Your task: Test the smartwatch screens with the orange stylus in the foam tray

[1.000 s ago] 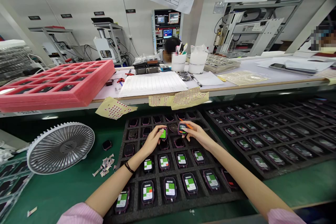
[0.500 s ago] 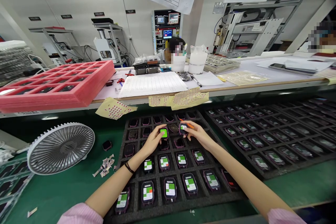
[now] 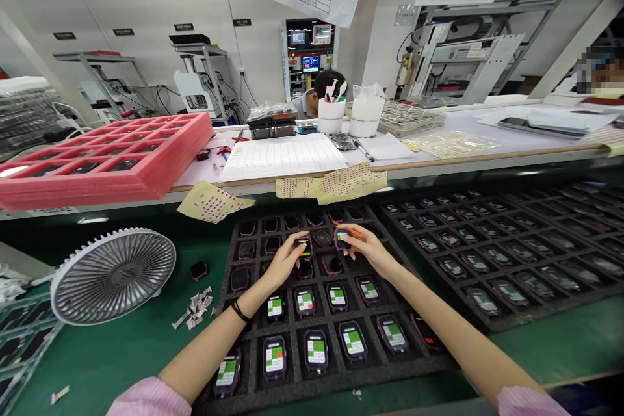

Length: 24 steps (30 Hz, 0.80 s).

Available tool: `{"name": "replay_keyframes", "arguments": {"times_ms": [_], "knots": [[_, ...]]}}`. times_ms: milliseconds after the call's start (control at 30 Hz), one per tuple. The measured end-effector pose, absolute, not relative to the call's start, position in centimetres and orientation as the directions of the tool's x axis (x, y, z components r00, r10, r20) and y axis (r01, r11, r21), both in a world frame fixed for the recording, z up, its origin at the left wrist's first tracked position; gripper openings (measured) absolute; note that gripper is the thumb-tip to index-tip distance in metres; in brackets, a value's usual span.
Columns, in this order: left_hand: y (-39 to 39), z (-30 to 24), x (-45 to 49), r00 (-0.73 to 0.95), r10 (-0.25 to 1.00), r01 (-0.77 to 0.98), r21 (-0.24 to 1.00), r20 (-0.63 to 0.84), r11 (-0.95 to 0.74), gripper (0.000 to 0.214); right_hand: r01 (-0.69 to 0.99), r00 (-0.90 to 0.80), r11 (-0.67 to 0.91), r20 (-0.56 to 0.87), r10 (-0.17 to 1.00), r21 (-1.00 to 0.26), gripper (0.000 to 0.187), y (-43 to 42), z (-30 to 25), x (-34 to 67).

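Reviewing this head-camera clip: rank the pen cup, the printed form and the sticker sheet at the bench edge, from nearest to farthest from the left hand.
From the left hand:
1. Sticker sheet, at the bench edge, straight ahead of the hand.
2. Printed form, lying on the bench just behind it.
3. Pen cup, farther back on the bench, to the right.

smartwatches (image 3: pixel 316 350) sit in cells of foam tray (image 3: pixel 292 391), second foam tray (image 3: pixel 531 302) just right of it, desk fan (image 3: pixel 113 276) to left, shelf (image 3: pixel 468 123) behind carrying log sheet (image 3: pixel 283 157), foam crate (image 3: pixel 97 190) at left end.
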<state>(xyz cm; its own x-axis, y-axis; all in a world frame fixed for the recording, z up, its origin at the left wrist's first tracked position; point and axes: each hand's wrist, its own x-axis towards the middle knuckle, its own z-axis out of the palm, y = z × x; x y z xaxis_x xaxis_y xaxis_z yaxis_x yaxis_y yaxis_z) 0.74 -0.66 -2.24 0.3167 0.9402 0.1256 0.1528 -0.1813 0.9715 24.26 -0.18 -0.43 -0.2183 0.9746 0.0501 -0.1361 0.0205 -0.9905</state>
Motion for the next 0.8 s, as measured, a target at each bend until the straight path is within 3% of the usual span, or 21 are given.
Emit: {"name": "replay_keyframes", "arguments": {"times_ms": [267, 533, 800], "knots": [[-0.76, -2.00, 0.74, 0.312, 0.942, 0.156, 0.972, 0.119, -0.174, 0.041, -0.131, -0.212, 0.008, 0.035, 0.977, -0.991, 0.032, -0.29, -0.20, 24.26], [-0.90, -1.79, 1.17, 0.326, 0.939, 0.050, 0.990, 0.106, -0.129, 0.054, -0.161, -0.239, -0.004, 0.035, 0.971, -0.987, 0.031, -0.27, -0.26, 24.26], [-0.93, -1.85, 0.99, 0.320, 0.940, 0.087, 0.985, 0.116, -0.151, 0.047, -0.140, -0.256, 0.038, 0.073, 0.964, -0.989, 0.042, -0.18, -0.51, 24.05]]}}
